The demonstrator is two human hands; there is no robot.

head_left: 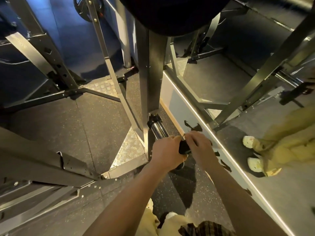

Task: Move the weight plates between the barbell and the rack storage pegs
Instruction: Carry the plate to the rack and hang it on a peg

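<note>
Clearly both hands work at the bare chrome barbell sleeve [157,129], so the step looks like fitting or freeing a collar. The left hand [166,150] curls its fingers round the sleeve end; just beside it the right hand [202,147] pinches the black clip collar [184,148]. Squeeze the clip fully and slide it straight along the sleeve, steadying the bar. A weight plate [88,9] hangs on the rack upright [95,31] far up left; another dark plate [170,14] looms overhead. Speckled rubber flooring [85,125] lies below, with a wall mirror [255,74] at right.
</note>
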